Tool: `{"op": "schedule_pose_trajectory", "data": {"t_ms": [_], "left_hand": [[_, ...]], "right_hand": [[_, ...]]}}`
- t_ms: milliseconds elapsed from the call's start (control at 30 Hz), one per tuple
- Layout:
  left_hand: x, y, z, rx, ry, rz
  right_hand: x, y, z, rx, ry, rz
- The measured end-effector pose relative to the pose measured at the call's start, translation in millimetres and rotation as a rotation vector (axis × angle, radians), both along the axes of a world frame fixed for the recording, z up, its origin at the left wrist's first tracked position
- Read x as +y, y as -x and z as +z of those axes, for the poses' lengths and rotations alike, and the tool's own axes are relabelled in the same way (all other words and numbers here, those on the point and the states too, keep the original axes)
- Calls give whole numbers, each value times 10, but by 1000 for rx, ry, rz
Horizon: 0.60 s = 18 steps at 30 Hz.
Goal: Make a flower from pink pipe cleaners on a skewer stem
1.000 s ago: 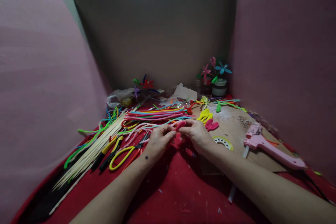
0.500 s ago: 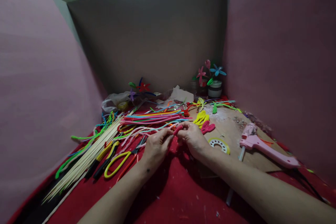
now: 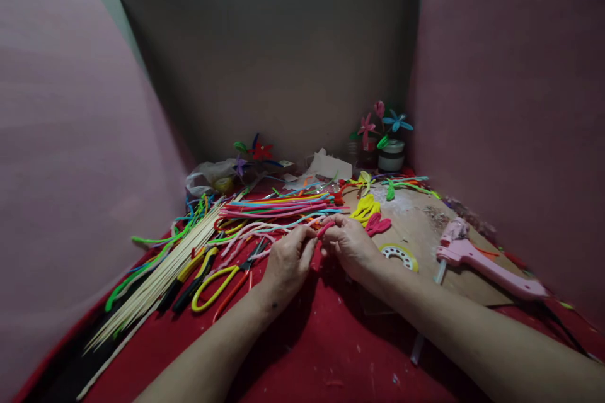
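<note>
Above red cloth (image 3: 312,340), left hand (image 3: 288,262): fingertips pinched on crimson pipe-cleaner piece (image 3: 325,228)
Right hand (image 3: 352,245): fingers closed around it

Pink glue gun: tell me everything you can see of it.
The pink glue gun, plastic by its look, lies on brown cardboard, right of the right hand. Its far end looks darkly mottled; the handle slants toward the lower right. A pale, translucent stick extends from the body, partly hidden behind the right forearm. A dark cord shows near the handle's end. No hand touches it.
</note>
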State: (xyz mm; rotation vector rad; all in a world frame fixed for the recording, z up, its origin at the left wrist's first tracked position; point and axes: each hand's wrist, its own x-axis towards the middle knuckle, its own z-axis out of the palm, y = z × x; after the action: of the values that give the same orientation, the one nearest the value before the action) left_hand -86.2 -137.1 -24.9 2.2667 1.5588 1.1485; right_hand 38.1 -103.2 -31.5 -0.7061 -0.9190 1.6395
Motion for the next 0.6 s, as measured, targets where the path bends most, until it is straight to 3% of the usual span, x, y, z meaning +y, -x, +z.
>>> {"op": "schedule_pose_trajectory", "data": {"t_ms": [267, 600], "left_hand": [[59, 10, 35, -309, 275, -10], [70, 17, 10, -335, 336, -24]], "right_hand": [[-34, -36, 68, -163, -175, -25], [-14, -54, 67, -207, -143, 31]]}}
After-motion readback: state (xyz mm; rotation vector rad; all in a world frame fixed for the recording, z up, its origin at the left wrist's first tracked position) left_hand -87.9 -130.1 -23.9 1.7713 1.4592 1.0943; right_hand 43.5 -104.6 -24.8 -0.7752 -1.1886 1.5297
